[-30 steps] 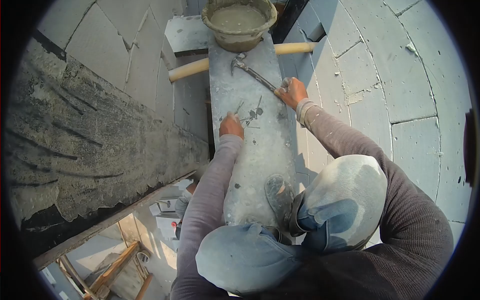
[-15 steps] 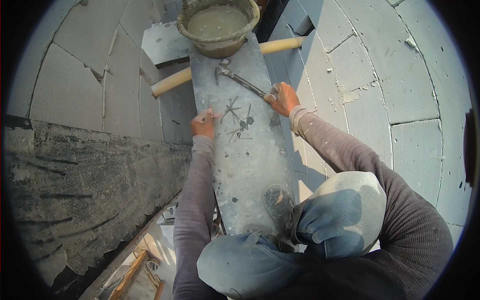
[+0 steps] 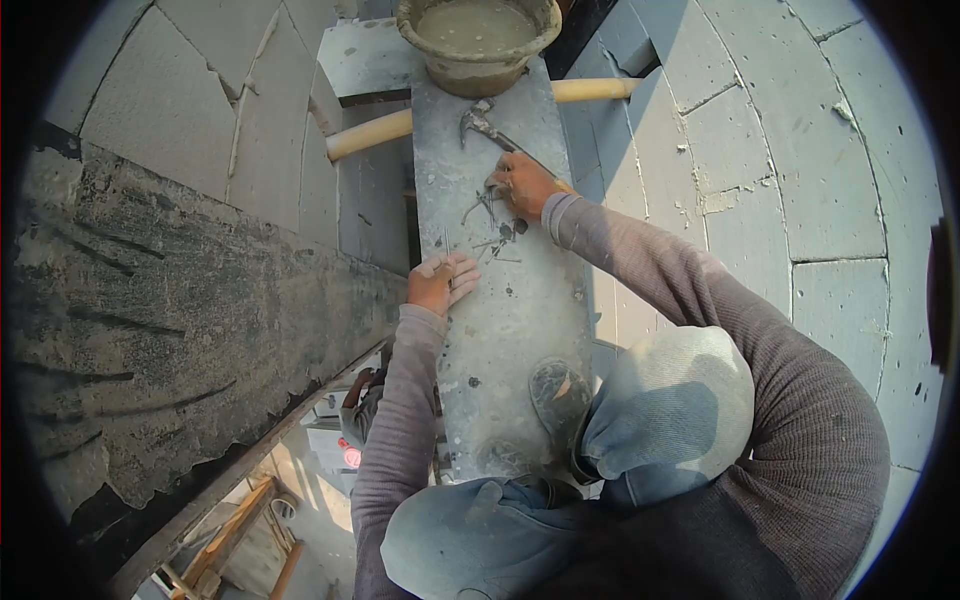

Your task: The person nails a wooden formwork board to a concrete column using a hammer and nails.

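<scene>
A thin nail [image 3: 446, 240] stands up between the fingers of my left hand [image 3: 440, 280], whose other fingers stretch out over the board's left edge. My right hand [image 3: 525, 187] is curled down at the small pile of loose nails [image 3: 484, 212], fingertips together at its upper edge; what they pinch, if anything, is hidden. Beyond it a claw hammer [image 3: 485, 122] lies on the grey, mortar-spotted board [image 3: 510, 330]. Its head points away from me, and its handle runs behind my right hand toward the board's right edge.
A mortar-caked tub [image 3: 480, 70] of grey liquid stands at the board's far end. A pale round pole [image 3: 370, 134] crosses under the board. Block walls [image 3: 840, 200] rise on the right and left. A dark rough panel [image 3: 200, 310] is at left; below it, a person [image 3: 362, 405] shows partly.
My right hand has let go of the hammer handle and moved left to the nails. My left hand keeps its nail, its fingers now more stretched out. The view has shifted slightly.
</scene>
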`<move>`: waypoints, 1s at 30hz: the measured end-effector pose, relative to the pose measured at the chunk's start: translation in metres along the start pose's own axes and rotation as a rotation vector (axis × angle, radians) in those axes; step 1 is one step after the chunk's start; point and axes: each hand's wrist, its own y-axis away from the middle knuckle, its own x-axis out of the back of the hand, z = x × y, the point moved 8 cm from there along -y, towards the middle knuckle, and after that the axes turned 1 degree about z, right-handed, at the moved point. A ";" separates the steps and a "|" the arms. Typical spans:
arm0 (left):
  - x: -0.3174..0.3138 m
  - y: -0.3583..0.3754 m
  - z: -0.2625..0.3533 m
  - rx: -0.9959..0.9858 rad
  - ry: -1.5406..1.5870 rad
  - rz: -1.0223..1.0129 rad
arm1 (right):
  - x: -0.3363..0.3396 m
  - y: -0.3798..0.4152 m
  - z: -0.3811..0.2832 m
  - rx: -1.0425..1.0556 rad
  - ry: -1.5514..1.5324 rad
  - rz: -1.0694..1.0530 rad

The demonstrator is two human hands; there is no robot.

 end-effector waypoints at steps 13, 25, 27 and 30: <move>-0.027 -0.047 -0.013 -0.407 -0.328 0.037 | 0.013 0.010 0.029 -0.390 -0.406 0.154; -0.007 0.054 -0.001 -0.145 0.332 0.197 | 0.032 0.049 -0.111 -0.123 -0.761 -0.207; 0.004 0.079 0.033 -0.155 0.256 0.278 | 0.059 0.040 -0.045 -0.386 -0.706 0.110; 0.007 0.133 0.125 -0.265 0.064 0.274 | 0.072 0.067 0.045 -0.570 -0.122 0.381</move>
